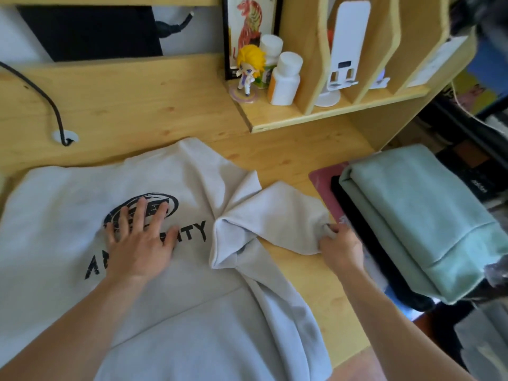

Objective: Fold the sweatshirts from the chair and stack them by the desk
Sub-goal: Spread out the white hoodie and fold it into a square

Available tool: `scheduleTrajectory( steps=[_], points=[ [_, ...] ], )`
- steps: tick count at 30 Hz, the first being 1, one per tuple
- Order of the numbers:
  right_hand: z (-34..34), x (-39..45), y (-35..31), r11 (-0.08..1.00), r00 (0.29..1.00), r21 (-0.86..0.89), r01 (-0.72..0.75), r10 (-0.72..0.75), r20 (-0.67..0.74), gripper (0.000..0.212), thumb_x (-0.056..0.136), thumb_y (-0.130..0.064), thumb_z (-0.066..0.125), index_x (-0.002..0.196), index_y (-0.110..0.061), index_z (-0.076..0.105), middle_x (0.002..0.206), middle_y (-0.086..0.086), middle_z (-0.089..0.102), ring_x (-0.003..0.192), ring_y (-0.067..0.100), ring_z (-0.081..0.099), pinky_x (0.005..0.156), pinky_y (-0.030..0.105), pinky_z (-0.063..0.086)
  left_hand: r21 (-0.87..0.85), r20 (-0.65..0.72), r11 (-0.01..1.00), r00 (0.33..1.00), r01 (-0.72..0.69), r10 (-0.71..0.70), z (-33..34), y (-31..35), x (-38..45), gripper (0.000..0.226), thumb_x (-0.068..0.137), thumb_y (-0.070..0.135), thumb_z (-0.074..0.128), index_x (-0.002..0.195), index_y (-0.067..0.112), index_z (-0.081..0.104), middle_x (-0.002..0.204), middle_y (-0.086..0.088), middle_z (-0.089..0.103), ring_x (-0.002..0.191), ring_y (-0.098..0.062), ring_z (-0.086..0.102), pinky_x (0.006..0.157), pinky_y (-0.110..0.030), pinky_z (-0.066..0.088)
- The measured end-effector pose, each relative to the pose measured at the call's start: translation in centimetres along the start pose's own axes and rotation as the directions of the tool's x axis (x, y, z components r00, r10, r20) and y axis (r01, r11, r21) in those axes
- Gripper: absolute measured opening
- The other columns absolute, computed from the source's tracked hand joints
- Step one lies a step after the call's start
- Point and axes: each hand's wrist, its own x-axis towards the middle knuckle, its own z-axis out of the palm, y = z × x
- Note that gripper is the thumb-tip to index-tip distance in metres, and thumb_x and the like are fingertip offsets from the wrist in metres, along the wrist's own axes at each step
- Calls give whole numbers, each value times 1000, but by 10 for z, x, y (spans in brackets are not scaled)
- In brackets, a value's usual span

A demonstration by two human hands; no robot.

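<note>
A pale grey sweatshirt (68, 193) with a black printed logo lies spread flat over the wooden desk (132, 105). My left hand (140, 237) presses flat on the logo with its fingers straight. One sleeve (280, 215) is bunched out to the right, and my right hand (341, 246) pinches its cuff end. At the desk's right edge sits a folded mint-green sweatshirt (423, 215) on top of a folded black garment (365, 243).
A red mat (327, 177) lies under the folded pile. A wooden shelf unit (330, 114) behind holds a small figurine (248, 68), white bottles (284, 78) and a framed tiger print. A black cable (46, 97) runs into a desk grommet at left.
</note>
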Motion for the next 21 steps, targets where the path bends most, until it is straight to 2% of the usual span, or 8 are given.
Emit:
scheduleTrajectory(
  steps=[3,5,7,9,11,14,17,21],
  points=[
    [-49,1,-38,963,966,173,205,-171,-195,28,88,-10,53,112,-16,67,107,4,62,99,24,58,80,30,42,123,3,991,999,46,-47,-3,15,-4,65,102,61,16,162,39,7,172,-4,-5,156,-36,-2,123,-59,-3],
    [-102,7,-64,914,875,180,363,-267,-404,29,90,-4,50,107,-20,67,109,1,52,95,16,50,81,17,33,183,-78,983,997,20,-6,-8,36,-5,65,100,42,39,161,21,26,170,-14,10,154,-42,8,122,-62,4],
    [-152,27,-76,898,772,184,401,-222,-596,37,87,2,43,103,-23,66,109,0,42,92,13,44,79,11,29,191,-115,976,984,-109,133,-10,66,-3,73,90,32,58,156,13,36,166,-17,23,151,-43,19,121,-61,14],
    [-185,63,-67,867,678,307,392,-47,-734,30,83,-2,45,95,-24,61,104,-2,44,86,10,47,80,16,34,89,-109,964,959,-251,260,-6,102,-1,71,90,42,47,157,20,36,164,-17,28,148,-43,26,118,-60,25],
    [-202,96,-42,907,683,365,208,133,-718,24,83,-11,54,101,-23,63,115,1,52,100,11,53,90,29,43,-58,-62,963,964,-264,260,-3,136,-2,68,95,51,24,160,31,28,167,-15,21,149,-43,26,117,-60,26],
    [-196,118,-3,985,750,146,-89,163,-641,63,85,-3,47,144,-24,46,157,13,23,135,39,29,108,44,34,-170,-14,974,989,-148,147,17,155,0,68,100,65,20,161,41,0,170,-15,0,152,-43,16,119,-62,16],
    [-165,117,14,999,852,-12,-51,38,-522,61,92,-18,49,151,-16,33,159,15,16,135,45,25,112,47,26,-24,-74,972,970,-233,231,37,150,-5,71,96,68,23,161,38,20,167,-18,15,146,-52,25,114,-69,15],
    [-158,118,27,908,863,206,-364,412,-292,67,92,-27,50,152,-10,24,150,19,25,130,45,39,106,44,38,58,-9,979,980,-198,198,40,156,-5,69,96,73,10,159,46,18,170,-12,10,149,-53,15,115,-70,5]
  ],
)
